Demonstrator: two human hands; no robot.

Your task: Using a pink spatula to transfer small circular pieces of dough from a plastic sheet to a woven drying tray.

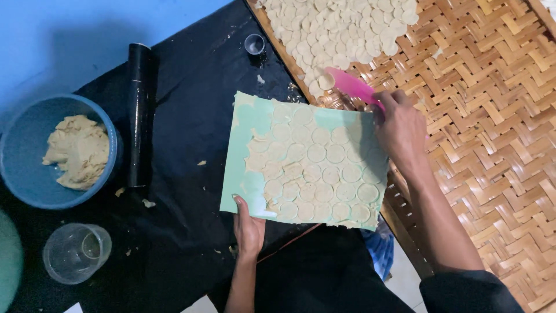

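My left hand [248, 227] grips the near edge of a pale green sheet [243, 150] and holds it up, tilted toward a woven bamboo tray [492, 98]. A thin layer of dough [315, 165] cut into several round discs covers most of the sheet. My right hand [401, 128] holds a pink scraper [350, 86] at the sheet's far right corner, its blade lying over the tray's edge. Several cut dough rounds [339, 29] lie spread on the tray beyond the scraper.
A black cloth [191, 75] covers the table. A blue bowl [29, 174] of dough scraps sits at the left, beside a black rolling pin [139, 113]. A clear plastic cup [75, 252] stands near left, and a small round cutter [254, 44] sits by the tray.
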